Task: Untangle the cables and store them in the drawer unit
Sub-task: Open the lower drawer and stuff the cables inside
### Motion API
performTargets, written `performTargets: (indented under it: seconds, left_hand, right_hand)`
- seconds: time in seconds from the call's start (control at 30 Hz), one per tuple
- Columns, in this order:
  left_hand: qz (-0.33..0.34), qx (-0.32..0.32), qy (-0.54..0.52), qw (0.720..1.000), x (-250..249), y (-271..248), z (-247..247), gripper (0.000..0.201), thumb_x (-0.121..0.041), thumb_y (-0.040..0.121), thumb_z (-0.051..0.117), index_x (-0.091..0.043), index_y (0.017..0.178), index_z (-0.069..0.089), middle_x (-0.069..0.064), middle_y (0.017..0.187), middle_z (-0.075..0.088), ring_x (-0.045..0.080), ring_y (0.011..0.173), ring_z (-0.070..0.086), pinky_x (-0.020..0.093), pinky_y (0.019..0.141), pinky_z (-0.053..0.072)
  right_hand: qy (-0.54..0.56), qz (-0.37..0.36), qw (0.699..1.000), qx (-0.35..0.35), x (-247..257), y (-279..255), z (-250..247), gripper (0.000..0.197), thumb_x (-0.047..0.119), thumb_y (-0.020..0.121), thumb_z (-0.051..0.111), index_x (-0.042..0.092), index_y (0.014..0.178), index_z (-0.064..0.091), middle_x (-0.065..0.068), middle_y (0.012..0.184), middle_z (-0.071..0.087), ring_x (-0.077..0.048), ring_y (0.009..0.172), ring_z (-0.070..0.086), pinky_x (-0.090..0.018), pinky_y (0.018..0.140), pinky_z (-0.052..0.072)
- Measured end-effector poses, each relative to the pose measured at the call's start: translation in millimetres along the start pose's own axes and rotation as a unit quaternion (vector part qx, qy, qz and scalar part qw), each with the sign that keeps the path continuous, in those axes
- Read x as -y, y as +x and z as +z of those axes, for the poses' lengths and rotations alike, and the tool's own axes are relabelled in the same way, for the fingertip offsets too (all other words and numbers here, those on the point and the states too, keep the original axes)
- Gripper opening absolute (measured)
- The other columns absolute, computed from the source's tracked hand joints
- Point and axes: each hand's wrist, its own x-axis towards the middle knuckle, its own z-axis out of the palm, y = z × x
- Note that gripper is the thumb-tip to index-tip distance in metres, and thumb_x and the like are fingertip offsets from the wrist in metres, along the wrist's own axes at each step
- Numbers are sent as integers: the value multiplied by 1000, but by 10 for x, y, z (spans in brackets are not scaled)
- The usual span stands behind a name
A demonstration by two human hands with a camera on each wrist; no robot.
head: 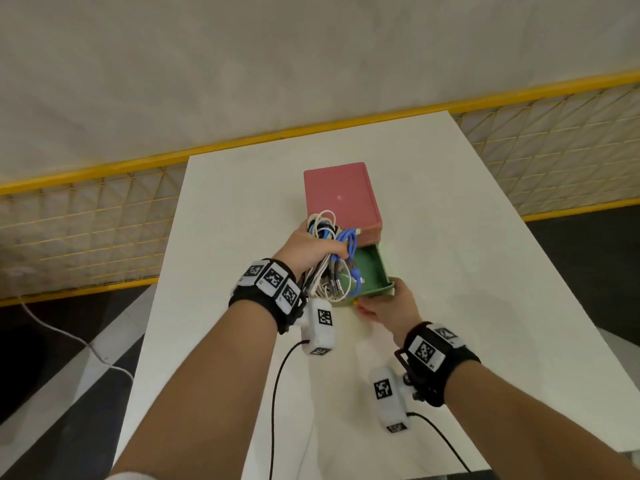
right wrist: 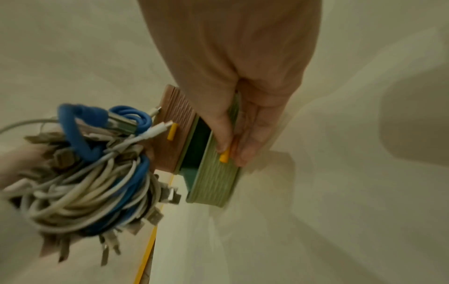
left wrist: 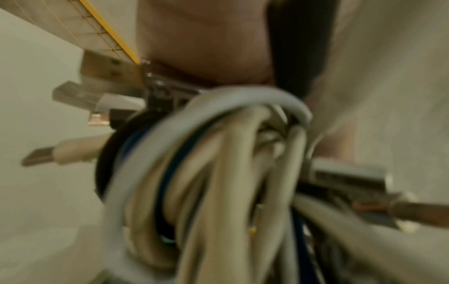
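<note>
My left hand (head: 311,245) grips a thick bundle of cables (head: 330,258), white, blue and black, with several metal plugs sticking out (left wrist: 218,173) (right wrist: 97,182). The bundle hangs over the left side of a green drawer (head: 375,271) that is pulled out of the pink drawer unit (head: 341,195). My right hand (head: 384,306) holds the drawer's front (right wrist: 216,173), thumb on its top edge and fingers over the face beside the small yellow handle (right wrist: 224,155). A second yellow handle (right wrist: 172,131) shows on the pink front above.
The unit stands on a white table (head: 450,237). A yellow mesh fence (head: 86,230) runs behind the table's far edge. Black wires (head: 277,393) trail from the wrist cameras across the near table. Dark floor lies left and right of the table.
</note>
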Motion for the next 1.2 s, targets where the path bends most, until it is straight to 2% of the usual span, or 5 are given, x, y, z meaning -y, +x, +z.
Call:
performTargets:
  seconds: [0.23, 0.37, 0.7, 1.0, 1.2]
  left_hand:
    - [-21, -27, -42, 999, 206, -159, 127, 24, -3, 72, 77, -7, 91, 63, 4, 72, 64, 12, 57, 63, 21, 51, 50]
    - [-15, -33, -13, 999, 136, -113, 287, 20, -8, 69, 78, -12, 75, 60, 3, 67, 60, 14, 57, 59, 23, 54, 48]
    - [-151, 34, 202, 967, 89, 92, 455, 29, -23, 69, 78, -11, 68, 52, 1, 67, 50, 15, 57, 48, 24, 49, 39]
    - [-151, 13, 367, 918, 164, 334, 714, 19, -27, 88, 62, -10, 83, 57, 6, 86, 61, 24, 83, 64, 33, 76, 53]
    - [-95, 63, 476, 872, 216, 447, 746, 23, -27, 98, 47, -12, 88, 61, 9, 101, 64, 28, 91, 60, 35, 79, 46]
  right_hand:
    - [-322, -102, 939, -59, 11, -113, -192, 70, 30, 79, 62, 8, 142, 38, -17, 129, 37, -32, 120, 42, -33, 106, 32]
    - [-414, -261, 872, 21, 102, 16, -184, 62, 9, 85, 61, 11, 143, 37, -12, 114, 46, -28, 99, 54, -27, 86, 43]
    - [-416, -247, 874, 42, 111, 48, -272, 64, 15, 83, 66, 11, 141, 40, -5, 103, 50, -27, 98, 56, -21, 75, 34]
    - [-457, -328, 822, 91, 127, -50, -284, 92, 1, 87, 49, 49, 146, -2, 22, 157, -12, -23, 106, 51, -30, 90, 45]
    - [-533, -273, 791, 126, 230, 23, -264, 88, -4, 85, 42, 40, 149, 2, 19, 158, -3, -20, 99, 47, -29, 93, 42]
